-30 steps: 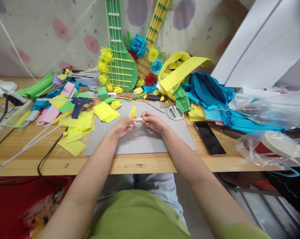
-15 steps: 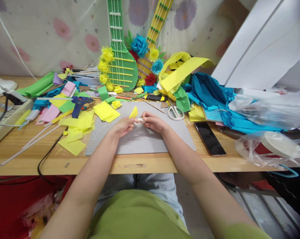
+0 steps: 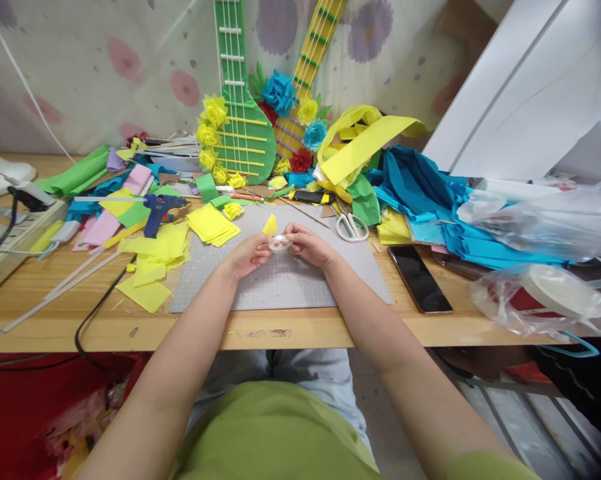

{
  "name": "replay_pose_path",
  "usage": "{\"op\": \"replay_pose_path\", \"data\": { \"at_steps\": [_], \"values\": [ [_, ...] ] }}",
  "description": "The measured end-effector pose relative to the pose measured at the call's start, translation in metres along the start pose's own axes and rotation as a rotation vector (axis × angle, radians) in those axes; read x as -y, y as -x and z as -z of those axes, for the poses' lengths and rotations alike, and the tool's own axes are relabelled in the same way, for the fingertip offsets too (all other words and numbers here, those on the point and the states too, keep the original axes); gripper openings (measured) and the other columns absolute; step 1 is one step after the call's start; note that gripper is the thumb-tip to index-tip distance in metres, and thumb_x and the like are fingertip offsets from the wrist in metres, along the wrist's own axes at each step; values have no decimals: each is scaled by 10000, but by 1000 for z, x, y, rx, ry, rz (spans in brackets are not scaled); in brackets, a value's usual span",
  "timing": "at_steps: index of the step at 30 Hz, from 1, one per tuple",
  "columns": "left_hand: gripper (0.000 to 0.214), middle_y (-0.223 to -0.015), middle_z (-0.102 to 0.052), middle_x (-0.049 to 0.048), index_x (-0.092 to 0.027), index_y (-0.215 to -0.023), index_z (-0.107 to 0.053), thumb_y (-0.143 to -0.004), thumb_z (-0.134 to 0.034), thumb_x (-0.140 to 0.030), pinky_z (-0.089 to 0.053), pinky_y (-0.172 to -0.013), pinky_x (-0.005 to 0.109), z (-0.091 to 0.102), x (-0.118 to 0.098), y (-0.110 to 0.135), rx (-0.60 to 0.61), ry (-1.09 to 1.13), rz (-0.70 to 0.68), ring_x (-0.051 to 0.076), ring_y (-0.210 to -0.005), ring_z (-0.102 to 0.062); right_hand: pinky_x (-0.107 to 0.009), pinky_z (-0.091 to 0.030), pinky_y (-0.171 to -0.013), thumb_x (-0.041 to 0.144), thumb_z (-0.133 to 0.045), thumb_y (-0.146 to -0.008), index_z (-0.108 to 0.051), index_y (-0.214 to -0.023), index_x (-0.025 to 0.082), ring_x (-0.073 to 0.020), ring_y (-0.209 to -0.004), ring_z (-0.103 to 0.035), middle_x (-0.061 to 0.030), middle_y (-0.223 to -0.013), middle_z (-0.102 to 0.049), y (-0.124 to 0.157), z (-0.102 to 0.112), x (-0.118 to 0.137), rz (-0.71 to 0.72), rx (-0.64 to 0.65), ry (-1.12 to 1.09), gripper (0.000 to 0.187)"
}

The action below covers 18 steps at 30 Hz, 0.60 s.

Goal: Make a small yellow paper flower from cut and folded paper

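Observation:
Over the grey cutting mat (image 3: 300, 283) both hands meet around a small clear tape roll (image 3: 280, 243). My left hand (image 3: 248, 255) is closed, pinching a small yellow paper piece (image 3: 269, 225) that sticks up, and it touches the roll's left side. My right hand (image 3: 306, 245) is closed on the roll's right side, fingertips pressed on it. A stack of yellow paper squares (image 3: 213, 225) lies left of the hands, with a small yellow paper flower (image 3: 232, 211) beside it.
Scissors (image 3: 351, 226) and a black phone (image 3: 419, 277) lie right of the mat. A blue glue gun (image 3: 159, 209) and loose yellow sheets (image 3: 153, 257) lie at left. Green (image 3: 243, 127) and yellow paper guitars with flowers stand behind. Blue paper (image 3: 430, 200) and plastic bags (image 3: 545, 293) crowd the right.
The tape roll has turned slightly between the fingers, now showing its round face. Both hands stay in place over the mat.

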<state>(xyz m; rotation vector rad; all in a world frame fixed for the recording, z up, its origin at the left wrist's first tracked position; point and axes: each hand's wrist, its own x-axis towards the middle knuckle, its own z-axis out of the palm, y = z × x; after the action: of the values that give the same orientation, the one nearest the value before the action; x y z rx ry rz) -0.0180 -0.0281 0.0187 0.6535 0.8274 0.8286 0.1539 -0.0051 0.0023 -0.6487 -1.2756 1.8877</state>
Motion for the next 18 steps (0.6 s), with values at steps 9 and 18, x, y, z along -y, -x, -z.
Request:
{"op": "replay_pose_path", "data": {
  "at_steps": [9, 18],
  "values": [
    [123, -581, -480, -32, -92, -713, -557, -637, -609, -174, -145, -315, 88, 0, 1, 1, 22, -101, -59, -30, -386, -215, -181, -172, -443, 301, -656, -638, -434, -692, 181, -28, -468, -281, 49, -656, -494, 1, -4, 1, -16, 8, 20, 258],
    [193, -511, -359, -81, -112, -690, -512, -611, -663, -203, -120, -325, 101, -3, 0, 1, -2, -90, -99, -24, -373, -208, -193, -173, -447, 365, -681, -626, -430, -700, 191, -38, -485, -266, 43, -686, -515, 2, -4, 4, 37, -26, 106, 314]
  ]
}}
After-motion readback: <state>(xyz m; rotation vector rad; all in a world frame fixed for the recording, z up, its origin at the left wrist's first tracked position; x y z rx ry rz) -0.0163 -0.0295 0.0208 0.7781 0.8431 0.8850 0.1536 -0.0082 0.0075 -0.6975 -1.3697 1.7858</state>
